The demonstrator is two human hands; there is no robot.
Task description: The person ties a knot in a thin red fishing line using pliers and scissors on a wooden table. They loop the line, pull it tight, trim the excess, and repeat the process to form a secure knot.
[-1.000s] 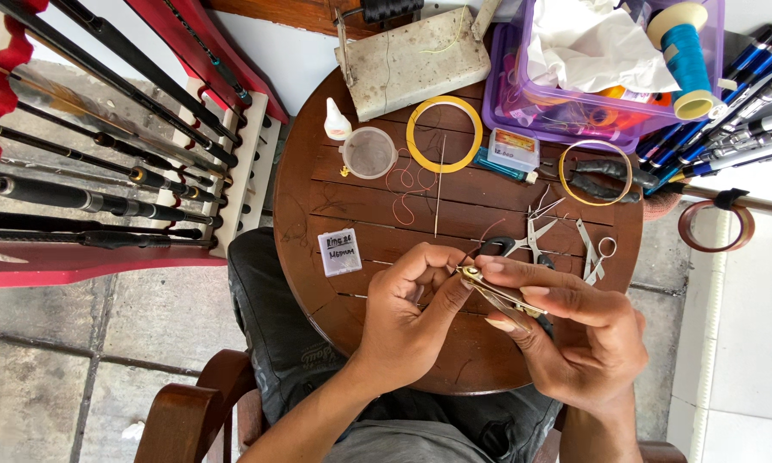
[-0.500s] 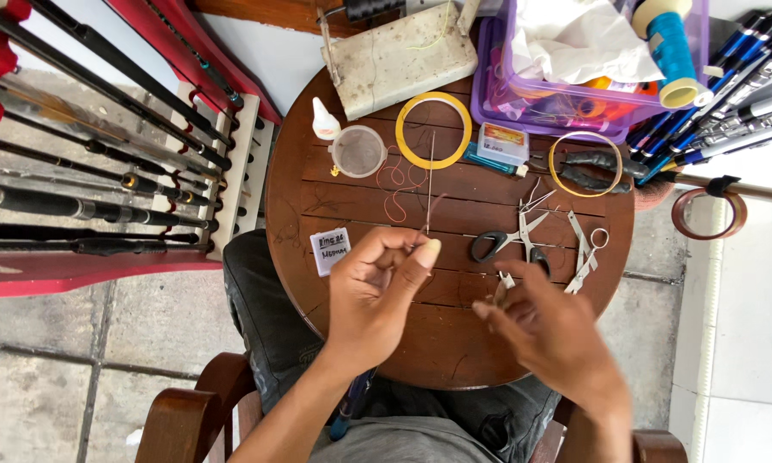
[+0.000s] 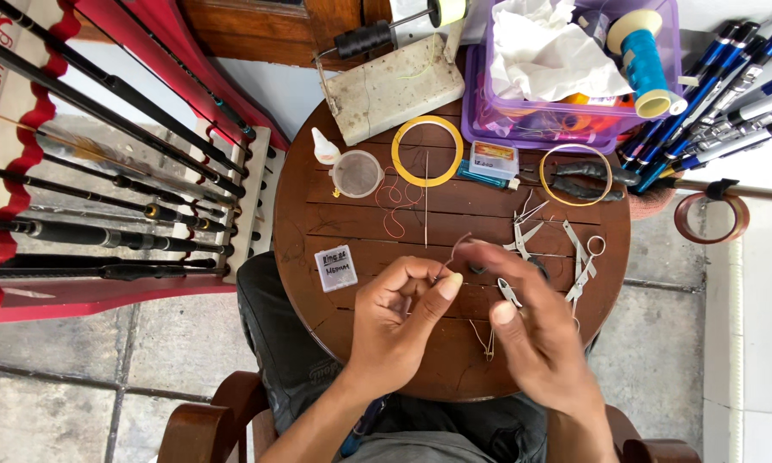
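Head view shows my left hand (image 3: 399, 313) and right hand (image 3: 527, 330) pinched on a thin bent wire (image 3: 456, 249) above the round brown wooden table (image 3: 317, 214), near edge, silver pliers (image 3: 523, 236) farther back for reach.

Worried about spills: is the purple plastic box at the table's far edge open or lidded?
Open: the purple box shows no lid, with crumpled white paper sticking out above its rim.

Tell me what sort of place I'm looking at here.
Likely a fishing-tackle repair spot, set up on a tiled floor. A rack of rods stands beside a small round table strewn with pliers, tape rings and a thread spool.
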